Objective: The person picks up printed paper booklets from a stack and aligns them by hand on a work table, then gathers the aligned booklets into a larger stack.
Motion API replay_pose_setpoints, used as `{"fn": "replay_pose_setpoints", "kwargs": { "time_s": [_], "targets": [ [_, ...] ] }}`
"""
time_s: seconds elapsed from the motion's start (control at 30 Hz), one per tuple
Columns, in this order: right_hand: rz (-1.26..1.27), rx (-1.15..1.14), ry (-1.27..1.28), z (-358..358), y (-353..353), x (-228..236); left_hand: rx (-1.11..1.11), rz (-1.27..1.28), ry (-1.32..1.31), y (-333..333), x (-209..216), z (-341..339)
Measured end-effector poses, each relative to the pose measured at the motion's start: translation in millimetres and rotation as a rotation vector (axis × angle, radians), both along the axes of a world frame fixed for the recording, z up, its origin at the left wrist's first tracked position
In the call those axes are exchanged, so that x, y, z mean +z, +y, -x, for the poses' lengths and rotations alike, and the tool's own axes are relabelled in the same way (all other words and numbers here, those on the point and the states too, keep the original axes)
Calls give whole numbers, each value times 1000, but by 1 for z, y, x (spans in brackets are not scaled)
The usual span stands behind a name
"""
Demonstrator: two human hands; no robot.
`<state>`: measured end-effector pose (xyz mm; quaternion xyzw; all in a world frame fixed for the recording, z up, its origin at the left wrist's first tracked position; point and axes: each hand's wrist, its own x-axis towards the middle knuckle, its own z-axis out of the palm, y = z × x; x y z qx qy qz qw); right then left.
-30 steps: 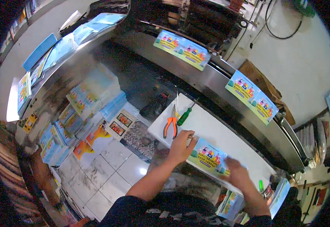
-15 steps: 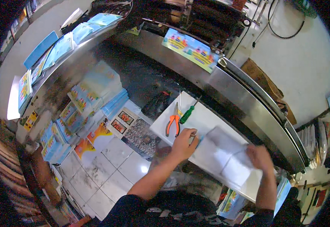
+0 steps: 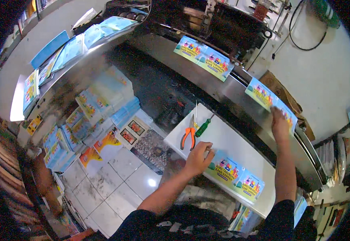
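Observation:
My right hand [image 3: 280, 125] is over the metal edge of the machine, its fingers closed on a blue, green and yellow printed sheet [image 3: 260, 93] with cartoon figures. A second such sheet [image 3: 232, 173] lies face up on the white board [image 3: 233, 138] in front of me. Close beside that sheet's left end is my left hand [image 3: 199, 159], fingers curled; whether it pinches anything is hidden. Orange-handled pliers [image 3: 188, 135], a green screwdriver [image 3: 203, 127] and a thin metal tool [image 3: 196, 112] rest at the board's far left end.
Another printed sheet [image 3: 204, 58] hangs at the machine's far edge. Tall stacks of prints [image 3: 106, 90] stand on the floor at left. More prints [image 3: 68, 52] lie along a metal ledge [image 3: 76, 66]. A dark cable [image 3: 309, 38] hangs at the upper right.
My right hand has risen from the board to the machine's edge, where it now holds a printed sheet. The pale blurred sheet on the board now shows its colourful side. My left hand barely moved.

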<state>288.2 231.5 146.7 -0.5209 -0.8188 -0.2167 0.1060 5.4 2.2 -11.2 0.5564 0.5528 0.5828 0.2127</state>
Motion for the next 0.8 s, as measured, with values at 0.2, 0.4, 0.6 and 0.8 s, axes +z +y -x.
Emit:
{"fn": "replay_pose_setpoints", "kwargs": {
  "time_s": [0.2,0.4,0.6,0.8],
  "targets": [
    [527,58,108,0,-118,-46,27,34,11,-4,1,3],
    [718,229,-228,3,-262,-76,29,28,35,-7,10,1],
    [813,202,14,4,-250,-67,45,61,73,-7,15,3],
    [681,290,36,1,-254,-68,5,32,-22,-5,12,1]
  ]
}}
